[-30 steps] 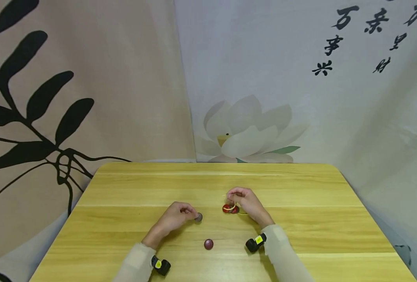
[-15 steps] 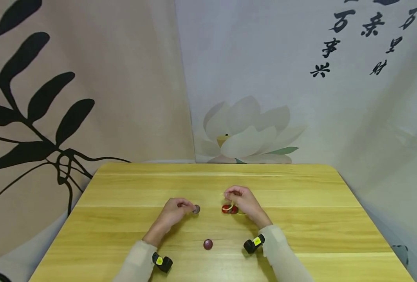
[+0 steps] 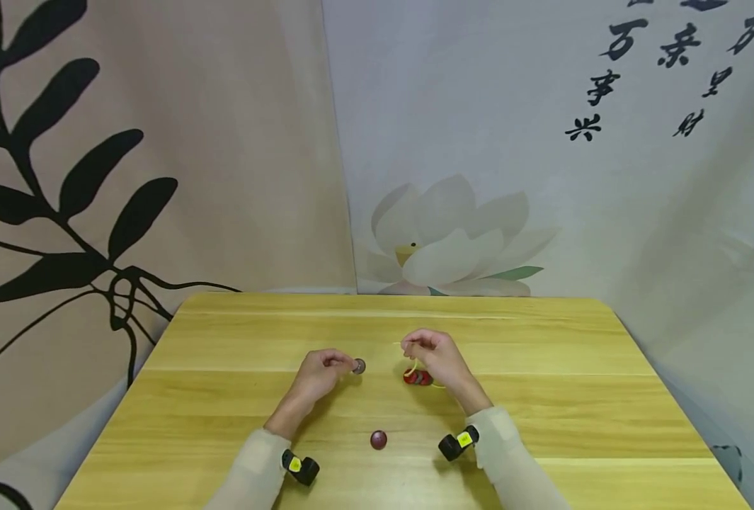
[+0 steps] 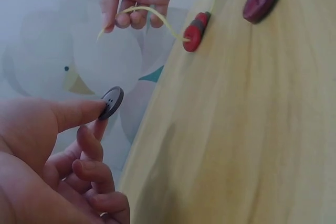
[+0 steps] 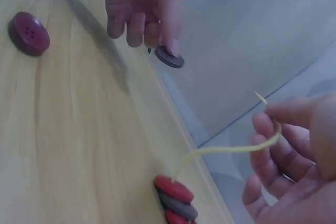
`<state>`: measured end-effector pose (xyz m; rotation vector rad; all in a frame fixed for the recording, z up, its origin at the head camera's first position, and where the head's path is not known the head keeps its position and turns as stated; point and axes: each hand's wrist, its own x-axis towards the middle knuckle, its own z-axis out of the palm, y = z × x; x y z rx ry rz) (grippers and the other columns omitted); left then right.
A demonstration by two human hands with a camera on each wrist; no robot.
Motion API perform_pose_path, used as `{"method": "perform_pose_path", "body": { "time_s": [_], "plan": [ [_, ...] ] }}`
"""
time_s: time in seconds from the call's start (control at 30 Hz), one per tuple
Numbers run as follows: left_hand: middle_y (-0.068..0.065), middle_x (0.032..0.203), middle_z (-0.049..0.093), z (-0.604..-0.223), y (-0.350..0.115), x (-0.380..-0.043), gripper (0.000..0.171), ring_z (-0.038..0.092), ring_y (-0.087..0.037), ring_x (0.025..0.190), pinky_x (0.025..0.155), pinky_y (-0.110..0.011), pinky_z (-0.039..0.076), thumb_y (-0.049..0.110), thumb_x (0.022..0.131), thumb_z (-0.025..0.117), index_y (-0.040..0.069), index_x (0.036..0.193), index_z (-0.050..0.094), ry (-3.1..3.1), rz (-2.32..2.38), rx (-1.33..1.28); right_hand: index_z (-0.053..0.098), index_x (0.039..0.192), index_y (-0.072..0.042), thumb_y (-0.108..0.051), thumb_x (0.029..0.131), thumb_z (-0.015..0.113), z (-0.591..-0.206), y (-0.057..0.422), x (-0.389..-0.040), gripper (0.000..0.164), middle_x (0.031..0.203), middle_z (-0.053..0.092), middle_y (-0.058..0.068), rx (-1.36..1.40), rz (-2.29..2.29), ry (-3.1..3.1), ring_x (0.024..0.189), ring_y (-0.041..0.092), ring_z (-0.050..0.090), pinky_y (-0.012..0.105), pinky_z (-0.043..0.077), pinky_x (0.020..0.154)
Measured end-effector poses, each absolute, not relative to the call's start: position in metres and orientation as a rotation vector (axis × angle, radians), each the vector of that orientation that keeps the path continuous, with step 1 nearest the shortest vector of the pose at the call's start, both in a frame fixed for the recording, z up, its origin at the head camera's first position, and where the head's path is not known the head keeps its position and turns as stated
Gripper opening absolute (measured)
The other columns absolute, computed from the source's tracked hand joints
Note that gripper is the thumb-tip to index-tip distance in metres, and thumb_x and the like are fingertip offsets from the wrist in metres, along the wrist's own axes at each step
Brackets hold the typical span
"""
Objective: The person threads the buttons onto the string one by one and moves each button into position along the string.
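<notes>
My left hand [image 3: 321, 374] pinches a dark grey button [image 4: 112, 103] between thumb and forefinger, raised over the table; small holes show in its face. My right hand [image 3: 439, 358] pinches a yellow string [image 5: 231, 149] near its tip, and a short end sticks out past the fingers. Below that hand, red and grey buttons [image 3: 418, 377] are threaded on the string in a stack lying on the table. A loose maroon button [image 3: 379, 440], with holes in its middle, lies nearer the front between the two forearms.
The wooden table [image 3: 224, 333] has rounded far corners. Behind it hangs a pale curtain [image 3: 255, 142] printed with dark leaves, a lotus and black characters. Each wrist wears a small black camera [image 3: 301, 467].
My left hand has moved away from me and lifted the grey button. My right hand has raised the string end slightly, up and to the left. The maroon button stays put.
</notes>
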<state>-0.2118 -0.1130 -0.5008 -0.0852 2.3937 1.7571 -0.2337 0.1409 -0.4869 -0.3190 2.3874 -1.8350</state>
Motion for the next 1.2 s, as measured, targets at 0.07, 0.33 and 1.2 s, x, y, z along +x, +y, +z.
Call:
{"method": "perform_pose_path", "body": {
  "time_s": [0.07, 0.33, 1.2],
  "plan": [
    [-0.002, 0.077, 0.056, -0.499, -0.112, -0.213, 0.010, 0.044, -0.015, 0.066, 0.056, -0.025, 0.034, 0.017, 0.092, 0.069, 0.008, 0.091, 0.074, 2.407, 1.764, -0.105, 0.070, 0.104, 0.002, -0.003, 0.098, 0.056, -0.481, 0.139, -0.231, 0.016, 0.096, 0.069, 0.021, -0.304, -1.832, 2.405, 0.087, 0.026, 0.064, 0.037, 0.050, 0.084],
    [0.001, 0.078, 0.053, -0.491, -0.105, -0.216, 0.010, 0.044, -0.014, 0.067, 0.058, -0.025, 0.036, 0.018, 0.090, 0.071, 0.009, 0.093, 0.074, 2.389, 1.836, -0.178, 0.071, 0.101, 0.003, 0.001, 0.095, 0.056, -0.445, 0.133, -0.211, 0.016, 0.094, 0.070, 0.019, -0.327, -1.827, 2.449, 0.081, 0.013, 0.064, 0.051, 0.051, 0.088],
    [0.001, 0.076, 0.055, -0.478, -0.086, -0.223, 0.014, 0.045, -0.012, 0.065, 0.053, -0.022, 0.035, 0.018, 0.087, 0.075, 0.005, 0.092, 0.071, 2.328, 1.999, -0.197, 0.073, 0.096, -0.002, 0.000, 0.094, 0.060, -0.455, 0.127, -0.213, 0.013, 0.089, 0.071, 0.009, -0.374, -1.880, 2.486, 0.084, 0.027, 0.066, 0.028, 0.052, 0.076]
  ]
}}
